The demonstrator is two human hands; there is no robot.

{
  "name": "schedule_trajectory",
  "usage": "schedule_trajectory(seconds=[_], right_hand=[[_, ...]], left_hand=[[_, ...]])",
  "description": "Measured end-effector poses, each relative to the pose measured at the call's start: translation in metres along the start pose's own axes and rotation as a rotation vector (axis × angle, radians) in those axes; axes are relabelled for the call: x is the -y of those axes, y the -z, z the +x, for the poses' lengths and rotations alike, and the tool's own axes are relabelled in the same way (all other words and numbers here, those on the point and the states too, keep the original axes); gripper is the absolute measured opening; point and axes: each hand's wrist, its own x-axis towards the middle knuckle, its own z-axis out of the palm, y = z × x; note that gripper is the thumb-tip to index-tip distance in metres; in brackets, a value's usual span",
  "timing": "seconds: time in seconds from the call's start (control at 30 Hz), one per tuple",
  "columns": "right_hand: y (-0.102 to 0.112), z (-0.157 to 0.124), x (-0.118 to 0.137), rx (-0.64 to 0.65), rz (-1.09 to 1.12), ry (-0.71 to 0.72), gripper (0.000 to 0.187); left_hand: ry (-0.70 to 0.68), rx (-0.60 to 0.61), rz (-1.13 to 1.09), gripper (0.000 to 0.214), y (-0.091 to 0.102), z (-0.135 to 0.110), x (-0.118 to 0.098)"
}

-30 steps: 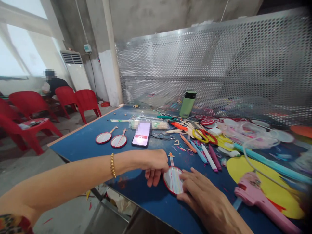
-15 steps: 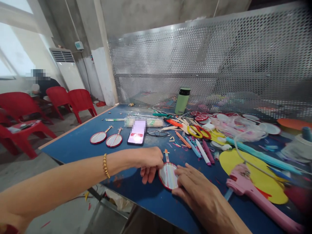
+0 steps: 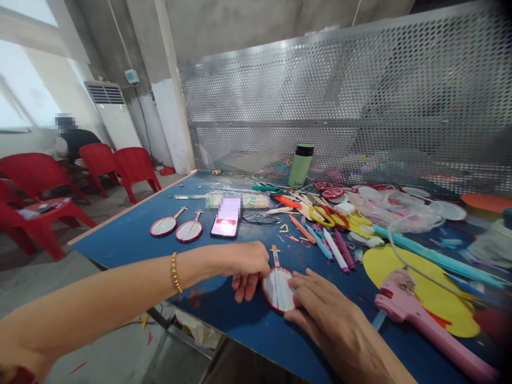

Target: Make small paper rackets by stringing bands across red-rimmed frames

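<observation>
A small round craft disc (image 3: 277, 288) with a red rim, coloured stripes and a stick handle lies near the front edge of the blue table (image 3: 132, 234). My left hand (image 3: 248, 265), a gold bead bracelet on its wrist, rests at the disc's left edge with its fingers curled down onto the table. My right hand (image 3: 326, 314) lies flat with its fingers stretched out, fingertips pressing on the disc's right side.
Two finished discs (image 3: 176, 229) and a lit phone (image 3: 226, 217) lie to the left. Markers, scissors (image 3: 328, 216), sticks, a green bottle (image 3: 300, 165), a yellow paper shape and a pink glue gun (image 3: 416, 320) crowd the right. A perforated metal screen stands behind. Red chairs and a seated person are at far left.
Both hands stay at the disc; only the view shifts slightly, turning a little left from a second ago.
</observation>
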Motion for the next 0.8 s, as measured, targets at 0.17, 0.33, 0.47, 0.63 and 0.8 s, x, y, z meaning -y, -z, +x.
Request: schedule_trajectory(seconds=[0.17,0.33,0.47,0.63,0.8], right_hand=[[0.0001,0.0002,0.0020,-0.045,0.001,-0.011,0.026],[0.0024,0.0002,0.0028,-0.036,0.015,-0.024,0.022],[0.0018,-0.0010,0.0024,0.000,0.053,-0.037,0.013],[0.0008,-0.0021,0.0062,0.006,0.080,-0.092,0.010],[-0.0004,-0.0044,0.0084,0.013,0.083,-0.117,0.005]], left_hand=[[0.011,-0.014,-0.001,0.025,-0.0002,0.0009,0.0007],[0.016,-0.008,-0.016,0.022,0.0001,0.0036,0.0026],[0.001,-0.024,-0.007,0.020,-0.0003,0.0048,0.0052],[-0.008,-0.038,-0.064,0.011,-0.0010,0.0057,0.0087],[-0.024,-0.043,-0.049,0.008,-0.0025,0.0028,0.0070]])
